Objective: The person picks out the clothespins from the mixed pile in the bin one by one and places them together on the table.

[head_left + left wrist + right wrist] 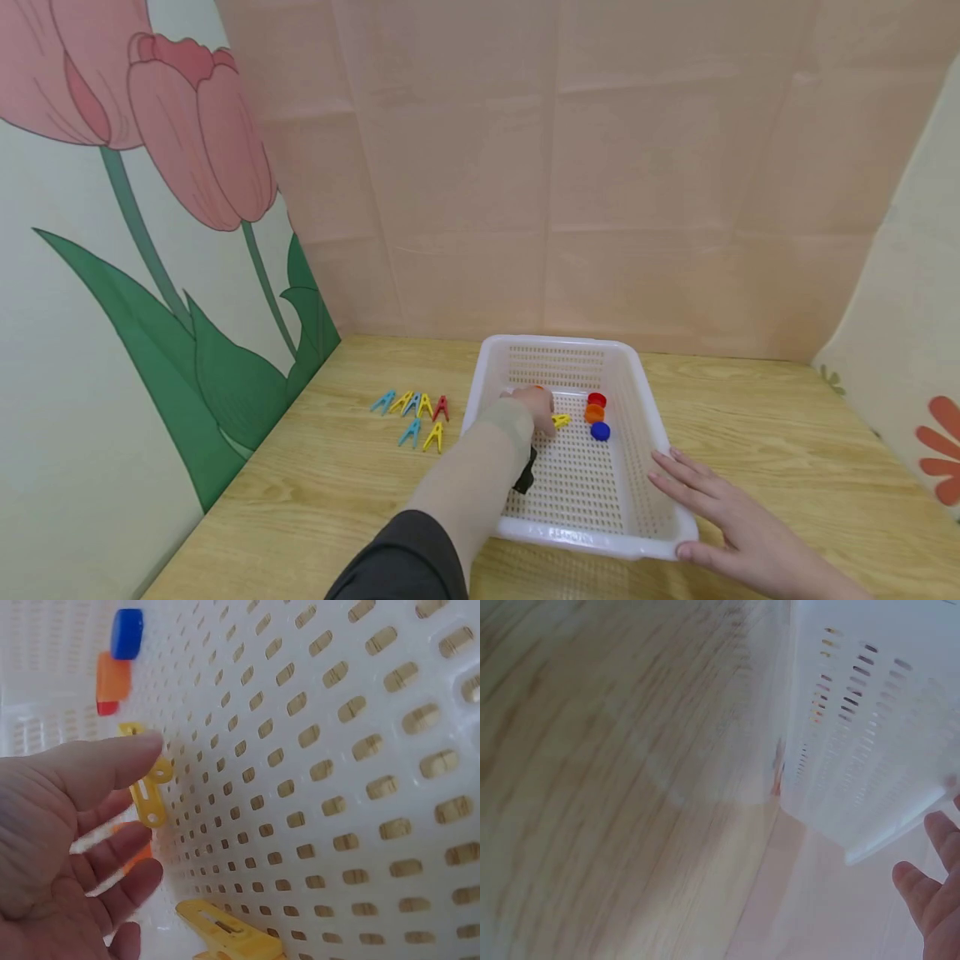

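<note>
My left hand (pixel 534 408) reaches down inside a white perforated plastic basket (pixel 577 544). In the left wrist view, the thumb and loosely bent fingers of this hand (pixel 82 817) stand apart around a yellow clothespin (pixel 150 802), which lies on the basket floor. A second yellow clothespin (pixel 229 930) lies lower in that view. Part of an orange piece (pixel 139 851) shows behind the fingers. My right hand (pixel 723 517) touches the basket's rim at the near right corner, its fingers straight; only some of its fingertips (pixel 911 881) appear in the right wrist view.
Inside the basket, red (pixel 597 400), orange (pixel 594 414) and blue (pixel 600 432) bottle caps stand in a row. Left of the basket, several blue, yellow and red clothespins (pixel 410 435) lie on the wooden table (pixel 300 517). A pink-covered wall (pixel 555 167) rises behind.
</note>
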Demonstrator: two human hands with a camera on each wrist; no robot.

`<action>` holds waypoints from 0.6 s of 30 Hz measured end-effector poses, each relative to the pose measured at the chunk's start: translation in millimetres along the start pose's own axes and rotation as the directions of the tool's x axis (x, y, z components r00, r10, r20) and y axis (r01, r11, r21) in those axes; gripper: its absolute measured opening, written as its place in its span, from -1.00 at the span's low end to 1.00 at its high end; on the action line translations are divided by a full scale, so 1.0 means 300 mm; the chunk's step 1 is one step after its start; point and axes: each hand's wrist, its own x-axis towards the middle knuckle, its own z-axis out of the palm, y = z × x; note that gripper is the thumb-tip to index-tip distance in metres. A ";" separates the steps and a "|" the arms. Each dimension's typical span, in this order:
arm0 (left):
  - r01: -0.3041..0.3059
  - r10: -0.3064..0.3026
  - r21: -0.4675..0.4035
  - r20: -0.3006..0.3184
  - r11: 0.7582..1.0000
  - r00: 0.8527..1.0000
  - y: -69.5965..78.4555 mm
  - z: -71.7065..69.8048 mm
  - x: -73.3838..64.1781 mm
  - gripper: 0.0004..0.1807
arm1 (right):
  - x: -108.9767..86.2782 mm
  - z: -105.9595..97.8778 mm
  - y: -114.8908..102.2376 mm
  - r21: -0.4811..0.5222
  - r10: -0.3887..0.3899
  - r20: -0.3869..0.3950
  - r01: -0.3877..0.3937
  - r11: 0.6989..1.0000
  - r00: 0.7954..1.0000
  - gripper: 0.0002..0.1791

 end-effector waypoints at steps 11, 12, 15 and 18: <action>0.121 -0.118 -0.076 0.041 0.990 0.992 -0.008 0.041 0.084 -0.61 | 0.001 -0.002 -0.003 -0.005 0.016 0.015 -0.016 1.000 1.000 -0.09; 0.114 -0.111 -0.096 0.040 0.989 0.993 -0.008 0.039 0.083 -0.61 | 0.001 -0.001 -0.001 -0.003 0.010 0.006 -0.010 1.000 1.000 -0.09; 0.072 -0.068 -0.162 0.028 0.984 0.997 -0.009 0.031 0.081 -0.63 | 0.001 0.004 0.004 0.003 -0.007 -0.009 0.007 1.000 1.000 -0.08; 0.022 -0.021 -0.239 0.006 0.971 1.000 -0.009 0.027 0.082 -0.66 | 0.001 0.006 0.006 0.007 -0.010 -0.013 0.011 1.000 1.000 -0.08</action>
